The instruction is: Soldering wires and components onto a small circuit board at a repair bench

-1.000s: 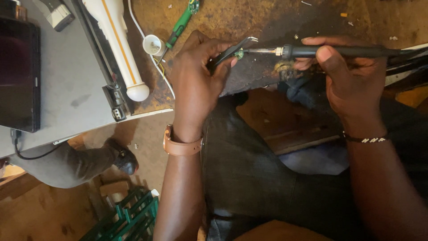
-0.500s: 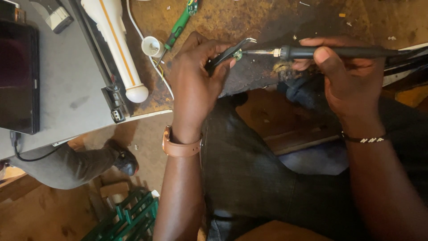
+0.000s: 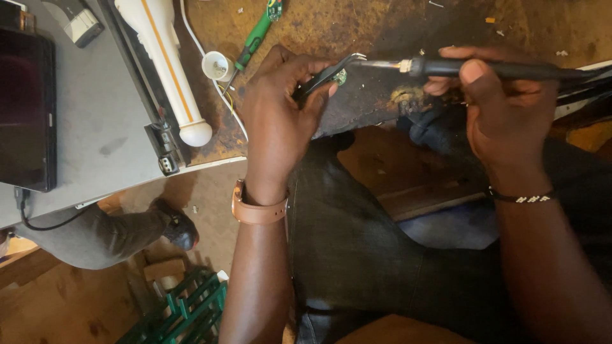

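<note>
My left hand [image 3: 280,114] grips black tweezers [image 3: 328,73] that pinch a small green part [image 3: 340,78] at their tips. My right hand [image 3: 503,108] holds a black-handled soldering iron [image 3: 484,69] level, its metal tip [image 3: 373,64] touching the tweezer tips above the stained brown bench [image 3: 357,25]. A tan watch strap circles my left wrist, a beaded band my right.
A green-handled screwdriver [image 3: 254,39] and a small white cap [image 3: 217,65] lie left of my hand. A white torch-like device [image 3: 167,64] rests on a grey board [image 3: 95,146] beside a dark screen [image 3: 25,108]. Another person's leg and shoe [image 3: 175,226] and a green crate [image 3: 185,312] are below.
Both hands stay together at the bench edge. The iron tip and tweezers have shifted only slightly, keeping contact at the small part.
</note>
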